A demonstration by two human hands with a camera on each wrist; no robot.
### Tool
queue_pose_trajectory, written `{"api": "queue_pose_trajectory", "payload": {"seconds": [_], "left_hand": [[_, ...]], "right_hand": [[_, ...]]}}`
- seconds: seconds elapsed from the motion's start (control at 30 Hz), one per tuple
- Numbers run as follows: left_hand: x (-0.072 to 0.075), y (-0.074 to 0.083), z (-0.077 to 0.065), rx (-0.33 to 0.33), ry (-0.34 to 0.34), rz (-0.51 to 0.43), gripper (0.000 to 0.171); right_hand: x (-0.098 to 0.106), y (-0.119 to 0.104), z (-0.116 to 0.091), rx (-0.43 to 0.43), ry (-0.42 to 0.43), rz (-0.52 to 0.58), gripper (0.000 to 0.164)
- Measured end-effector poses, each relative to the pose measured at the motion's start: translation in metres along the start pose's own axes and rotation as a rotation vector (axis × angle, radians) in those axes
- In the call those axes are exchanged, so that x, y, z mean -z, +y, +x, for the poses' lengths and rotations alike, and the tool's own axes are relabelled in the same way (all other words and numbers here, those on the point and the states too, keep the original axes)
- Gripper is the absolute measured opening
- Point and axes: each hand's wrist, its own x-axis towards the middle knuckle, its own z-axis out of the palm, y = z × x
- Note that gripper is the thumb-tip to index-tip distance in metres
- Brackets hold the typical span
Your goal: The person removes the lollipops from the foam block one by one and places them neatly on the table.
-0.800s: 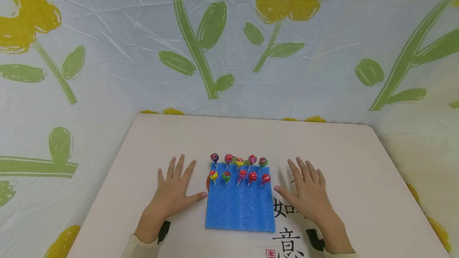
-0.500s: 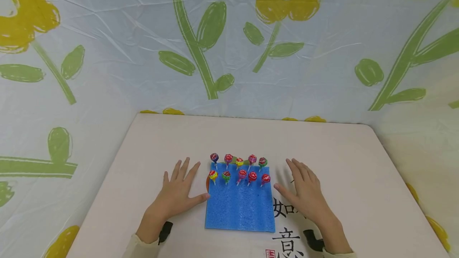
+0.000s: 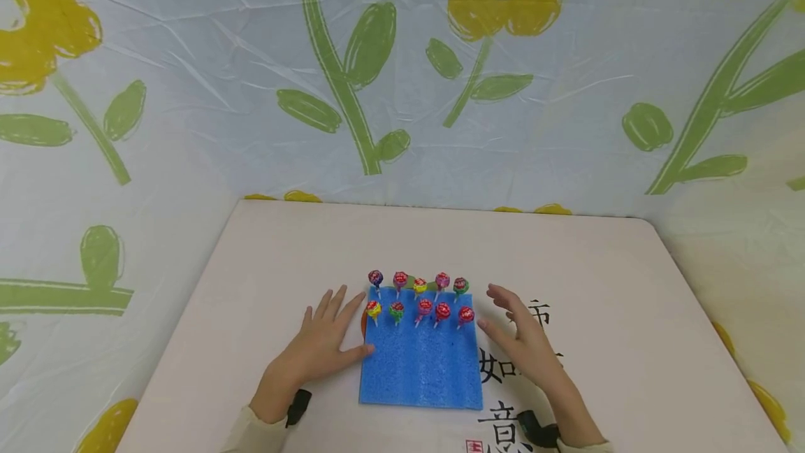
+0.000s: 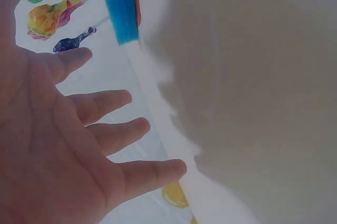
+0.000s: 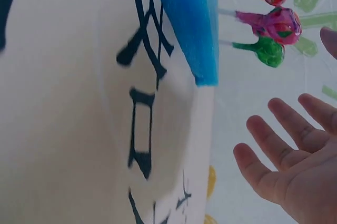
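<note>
A blue foam block (image 3: 420, 369) lies on the table, with several wrapped lollipops (image 3: 424, 306) standing in it by their sticks in two rows along its far half. My left hand (image 3: 323, 344) is spread at the block's left side, its thumb tip overlapping the left edge in the head view. Beside the right edge is my right hand (image 3: 528, 344), fingers a little bent and thumb pointing at the nearest red lollipop (image 3: 466, 314). Both palms show bare in the wrist views, and neither hand holds anything. A green lollipop (image 5: 269, 51) stands out from the block near the right fingers.
The pale table (image 3: 302, 243) bears black brush characters (image 3: 503, 421) and a red seal mark (image 3: 474, 446) right of the block. A flower-printed cloth (image 3: 251, 89) hangs behind the table and along its sides. Black straps (image 3: 298, 407) sit at both wrists.
My left hand has moved right, toward the block. The right hand has shifted slightly left and turned, its fingers closer together and more bent. The block and lollipops stay in place.
</note>
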Motion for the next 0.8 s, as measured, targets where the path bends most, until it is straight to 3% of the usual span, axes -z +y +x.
{"api": "queue_pose_trajectory", "payload": {"seconds": [0.23, 0.53, 0.8], "left_hand": [[-0.003, 0.001, 0.000, 0.021, -0.065, 0.003, 0.092], [-0.004, 0.002, -0.001, 0.016, -0.072, 0.020, 0.085], [-0.002, 0.002, 0.000, 0.023, -0.091, 0.017, 0.084]], "right_hand": [[-0.006, -0.001, -0.001, -0.085, -0.027, 0.226, 0.050], [-0.012, -0.006, -0.002, -0.219, -0.066, 0.530, 0.052], [-0.020, -0.003, -0.004, -0.294, -0.058, 0.569, 0.052]]}}
